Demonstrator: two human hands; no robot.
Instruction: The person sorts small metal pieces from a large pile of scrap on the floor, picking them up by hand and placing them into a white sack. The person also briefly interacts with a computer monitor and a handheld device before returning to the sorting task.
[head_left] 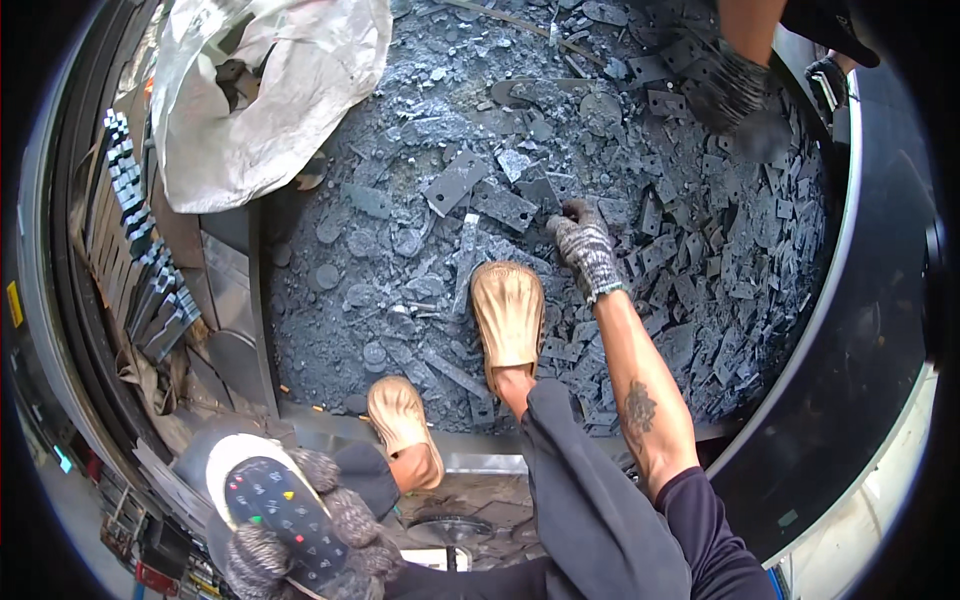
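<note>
My left hand (pixel 330 520), in a grey knit glove, is wrapped around a handheld remote control (pixel 275 505) with a white rim and a dark face of small coloured buttons. My right hand (pixel 583 250), gloved likewise, reaches down into the scrap with its fingers curled closed at the corner of a dark flat metal plate (pixel 540 188). Just left of that plate lie a plate with holes (pixel 505 205) and another dark rectangular plate (pixel 456 182). The right fingertips partly hide the point of contact.
My tan clogs (pixel 508 315) stand at the bin's near side, one on the scrap. Loose metal scrap (pixel 730 290) and grey dust fill the bin. A white sack (pixel 270 120) lies at the far left. Another person's gloved hand (pixel 735 95) works at the far right. A dark wall (pixel 860 300) borders the right.
</note>
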